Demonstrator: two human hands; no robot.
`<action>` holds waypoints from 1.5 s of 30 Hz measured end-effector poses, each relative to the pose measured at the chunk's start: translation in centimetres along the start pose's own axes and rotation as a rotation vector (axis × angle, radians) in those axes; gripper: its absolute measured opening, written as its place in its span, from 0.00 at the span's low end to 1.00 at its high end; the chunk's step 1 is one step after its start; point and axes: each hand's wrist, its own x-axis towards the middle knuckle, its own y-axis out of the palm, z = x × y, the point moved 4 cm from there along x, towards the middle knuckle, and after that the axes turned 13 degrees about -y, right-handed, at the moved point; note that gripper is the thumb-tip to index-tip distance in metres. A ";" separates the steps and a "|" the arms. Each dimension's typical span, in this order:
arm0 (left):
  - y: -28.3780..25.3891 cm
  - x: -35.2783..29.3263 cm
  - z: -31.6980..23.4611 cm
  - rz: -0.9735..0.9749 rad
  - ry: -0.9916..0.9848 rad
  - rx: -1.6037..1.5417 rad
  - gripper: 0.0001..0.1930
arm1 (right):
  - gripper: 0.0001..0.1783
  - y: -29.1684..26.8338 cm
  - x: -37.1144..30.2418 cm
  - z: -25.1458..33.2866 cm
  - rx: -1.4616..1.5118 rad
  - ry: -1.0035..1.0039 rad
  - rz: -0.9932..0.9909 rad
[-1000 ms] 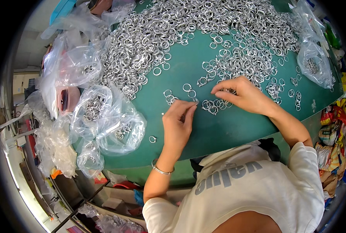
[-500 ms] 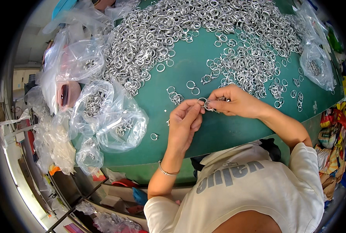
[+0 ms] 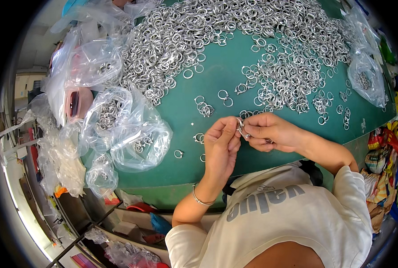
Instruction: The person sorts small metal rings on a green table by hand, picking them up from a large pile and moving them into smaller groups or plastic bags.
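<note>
Pinched between thumb and fingers, a silver ring (image 3: 239,121) is in my left hand (image 3: 222,145), just above the near part of the green table. My right hand (image 3: 275,131) meets it from the right, its closed fingers on more small silver rings (image 3: 245,134); how many it holds is hidden. Loose rings (image 3: 204,107) lie beyond my left hand, and a single ring (image 3: 178,154) rests to its left. Past my right hand spreads a smaller heap of rings (image 3: 288,76).
A big pile of silver rings (image 3: 163,53) curves across the far side of the green table (image 3: 216,67). Clear plastic bags with rings (image 3: 141,143) crowd the left, beside a pink container (image 3: 85,103). Another bag (image 3: 366,80) lies far right. Shelves (image 3: 132,223) stand below the left edge.
Both hands have shifted slightly right and the held rings have turned in the fingers. My left wrist stands more upright. The view has moved a little, and rings beside my left hand show more.
</note>
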 end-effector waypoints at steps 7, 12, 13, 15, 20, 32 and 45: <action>0.3 -0.4 -0.3 0.006 -0.059 0.083 0.10 | 0.12 0.7 -0.5 1.9 -0.757 -0.310 -0.028; 0.0 -0.5 0.2 0.043 -0.204 -0.073 0.10 | 0.09 1.8 -0.9 2.5 -1.092 -0.613 -0.125; 0.0 -0.6 0.2 0.010 -0.142 -0.036 0.09 | 0.09 1.8 -1.0 2.3 -1.094 -0.662 -0.142; 0.3 -1.1 0.2 -0.057 -0.017 0.038 0.08 | 0.09 1.8 -1.0 2.1 -1.050 -0.641 -0.129; 0.5 -1.5 0.0 -0.078 0.246 0.204 0.07 | 0.12 1.4 -1.2 1.4 -0.214 -0.012 -0.101; -1.7 -0.1 -0.5 0.095 0.005 -0.255 0.08 | 0.08 1.7 -1.4 4.7 -1.431 -0.471 -0.061; -1.3 1.0 -5.7 -0.418 0.577 1.244 0.07 | 0.13 -0.4 2.6 5.0 -1.879 -0.594 -0.225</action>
